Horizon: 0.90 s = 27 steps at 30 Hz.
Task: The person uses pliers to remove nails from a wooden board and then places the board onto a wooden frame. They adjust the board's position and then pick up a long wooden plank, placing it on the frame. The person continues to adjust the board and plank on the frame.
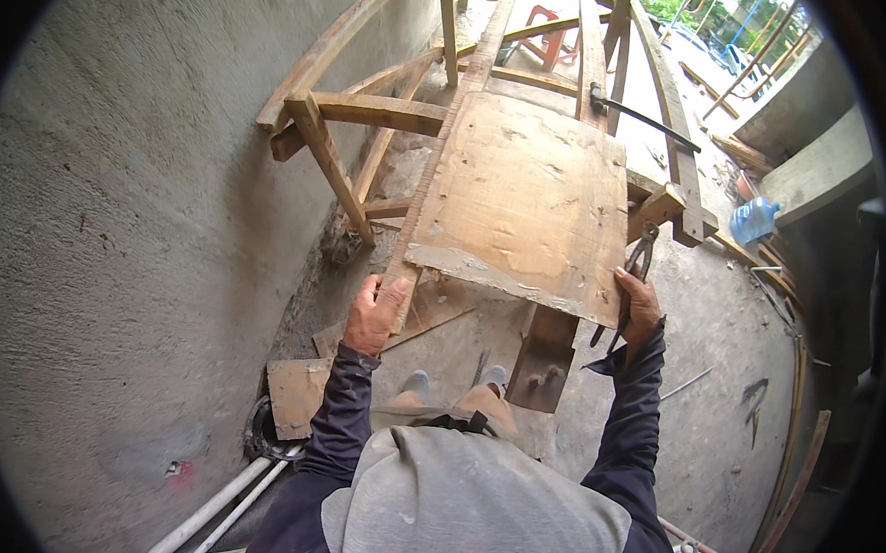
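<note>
The board (pixel 527 201) rests over the rails of a wooden frame (pixel 327 160), in front of the person. The left hand (pixel 371 321) has its grip clamped on the near end of the long rail (pixel 462 102) along the board's left edge, probably to steady it. The right hand (pixel 641 307) has its grip wrapped around the pincers (pixel 646 249), thumb by the board's right edge, seemingly to keep tool and board together. A hammer (pixel 646 123) lies across the frame's right side, likely parked within reach. Below is a dusty concrete floor (pixel 707 310); a rough wall (pixel 146 211) stands at left, 2 white pipes (pixel 213 505) near its foot, and a blue bottle (pixel 753 222) at right
</note>
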{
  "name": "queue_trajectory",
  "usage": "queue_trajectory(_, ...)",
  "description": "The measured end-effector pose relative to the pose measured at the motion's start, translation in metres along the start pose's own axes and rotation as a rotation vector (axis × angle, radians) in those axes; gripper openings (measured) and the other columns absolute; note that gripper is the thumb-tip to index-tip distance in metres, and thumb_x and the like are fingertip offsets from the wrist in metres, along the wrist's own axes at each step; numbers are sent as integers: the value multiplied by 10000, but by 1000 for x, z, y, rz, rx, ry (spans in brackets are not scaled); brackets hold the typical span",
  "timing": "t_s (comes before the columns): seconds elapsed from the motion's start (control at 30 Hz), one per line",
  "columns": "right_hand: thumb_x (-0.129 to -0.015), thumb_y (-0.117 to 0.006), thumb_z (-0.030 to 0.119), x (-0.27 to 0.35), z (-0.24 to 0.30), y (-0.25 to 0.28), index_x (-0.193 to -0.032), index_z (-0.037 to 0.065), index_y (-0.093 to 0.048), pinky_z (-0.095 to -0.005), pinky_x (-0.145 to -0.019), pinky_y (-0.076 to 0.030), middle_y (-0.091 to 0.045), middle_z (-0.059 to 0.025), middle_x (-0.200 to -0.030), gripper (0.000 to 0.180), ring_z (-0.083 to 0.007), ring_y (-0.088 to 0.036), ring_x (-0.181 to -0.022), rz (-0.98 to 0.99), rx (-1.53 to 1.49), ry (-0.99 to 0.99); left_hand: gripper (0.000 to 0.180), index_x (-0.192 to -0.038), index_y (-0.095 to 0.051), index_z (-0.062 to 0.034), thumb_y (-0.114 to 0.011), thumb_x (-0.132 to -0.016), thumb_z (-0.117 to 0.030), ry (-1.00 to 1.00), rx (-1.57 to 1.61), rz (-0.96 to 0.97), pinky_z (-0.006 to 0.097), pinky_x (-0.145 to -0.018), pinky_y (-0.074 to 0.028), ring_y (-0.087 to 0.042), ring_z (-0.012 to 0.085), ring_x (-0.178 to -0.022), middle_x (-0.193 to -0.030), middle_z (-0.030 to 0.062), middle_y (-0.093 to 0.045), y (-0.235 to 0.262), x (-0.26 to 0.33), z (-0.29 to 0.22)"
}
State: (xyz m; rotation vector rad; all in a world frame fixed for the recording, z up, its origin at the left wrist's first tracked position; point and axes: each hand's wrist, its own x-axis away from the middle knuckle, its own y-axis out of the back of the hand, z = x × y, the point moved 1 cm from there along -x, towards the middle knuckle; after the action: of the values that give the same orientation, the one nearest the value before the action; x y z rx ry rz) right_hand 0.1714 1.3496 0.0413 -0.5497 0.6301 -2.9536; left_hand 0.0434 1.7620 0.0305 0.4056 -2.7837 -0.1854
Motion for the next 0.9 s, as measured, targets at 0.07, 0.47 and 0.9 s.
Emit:
queue_trajectory(0.07,-929,-596,117,1,1,8,-1156,6,-570,-349,-722,-592,-674,-94,-981,255,-200,-695,-805,-57,53,-20,632,-1247,-465,-56,-750,-789,-385,-213,-706,-260,449,-803,-499,-584,351,-996,-1081,207,-549,-8,3,-8)
queue_trajectory(0.47,-947,-554,164,13,6,10,-1276,9,-527,-359,-877,-540,-632,-124,-1163,365,-228,-654,-1010,58,-105,245,919,-1407,-331,21,-810,-706,-332,-168,-533,-270,443,-992,-432,-499,400,-1182,-1279,265,-483,8,-8,10)
queue_trajectory(0.9,-964,-547,157,12,-15,19,-1304,8,-519,-388,-957,-508,-625,-121,-1208,372,-237,-631,-1086,7,-233,188,513,-1213,-549,42,-717,-881,-312,121,507,241,289,-805,-519,-640,168,-972,-1077,118,-649,13,-5,33)
